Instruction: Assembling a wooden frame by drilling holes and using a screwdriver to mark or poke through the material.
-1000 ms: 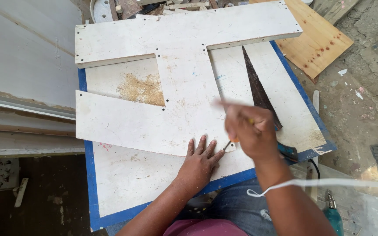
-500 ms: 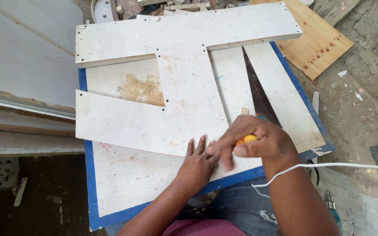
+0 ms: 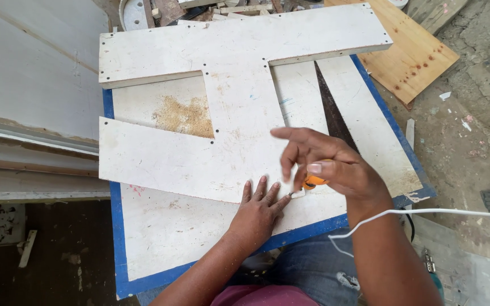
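The flat white cut-out board with screw holes (image 3: 239, 130) lies on the blue-edged white table (image 3: 160, 238); stiff, light and smooth by the look, best pinned flat near its edge; the left hand (image 3: 259, 212) presses there, fingers spread, holding nothing; the right hand (image 3: 327, 164) curls around a small orange-handled tool (image 3: 315, 182), forefinger out; a saw blade (image 3: 331, 110) lies beyond

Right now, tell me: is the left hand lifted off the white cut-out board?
No. The left hand lies flat, fingers spread, on the white cut-out board, beside the right hand gripping an orange-handled tool.
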